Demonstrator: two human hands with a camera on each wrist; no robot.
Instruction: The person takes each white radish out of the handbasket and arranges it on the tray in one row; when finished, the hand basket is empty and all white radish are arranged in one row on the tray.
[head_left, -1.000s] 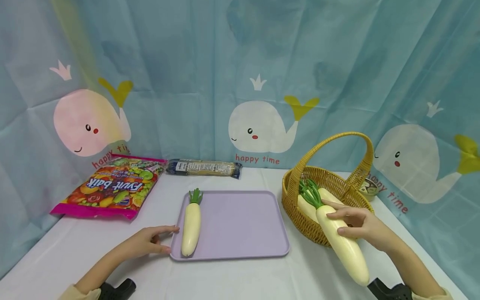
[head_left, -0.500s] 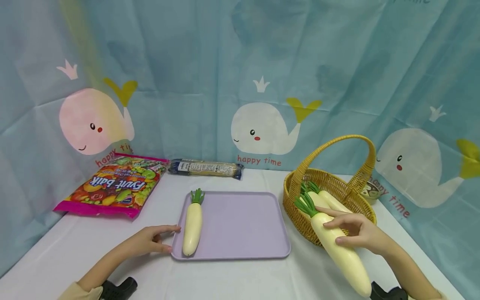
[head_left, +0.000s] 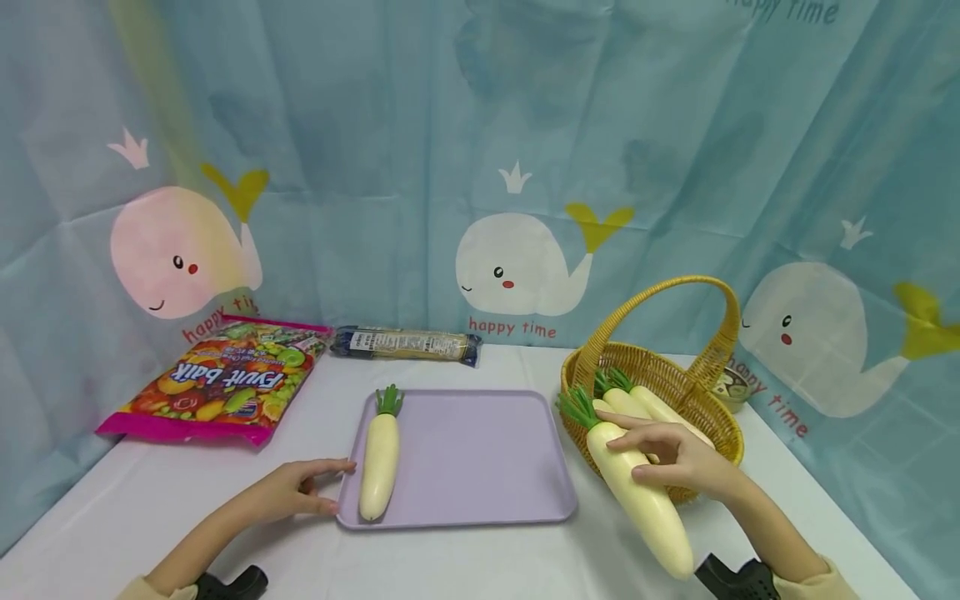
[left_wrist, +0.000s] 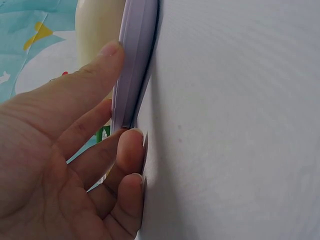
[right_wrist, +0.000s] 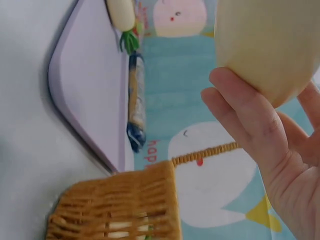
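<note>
My right hand (head_left: pixel 678 458) grips a white radish (head_left: pixel 641 504) with green leaves, held tilted in front of the wicker basket (head_left: pixel 731 433). In the right wrist view, its pale body (right_wrist: pixel 265 45) rests between thumb and fingers. More white radishes (head_left: pixel 667 412) lie inside the basket. A lilac tray (head_left: pixel 480 458) carries one radish (head_left: pixel 380 467) along its left side, leaves pointing away from me. My left hand (head_left: pixel 285 492) touches the tray's left edge with thumb and index finger; in the left wrist view the thumb (left_wrist: pixel 107 52) lies against the rim.
A fruit candy bag (head_left: pixel 232 383) lies at the back left, beside a long clear-and-blue packet (head_left: pixel 405 343). Behind the basket stands a small round tin (head_left: pixel 731 387). A blue whale-print curtain (head_left: pixel 360 167) closes off the back and sides of the white table.
My right hand has brought the radish leftward, out from over the basket toward the tray, its leaves now at the basket's left rim. The left hand stays at the tray edge.
</note>
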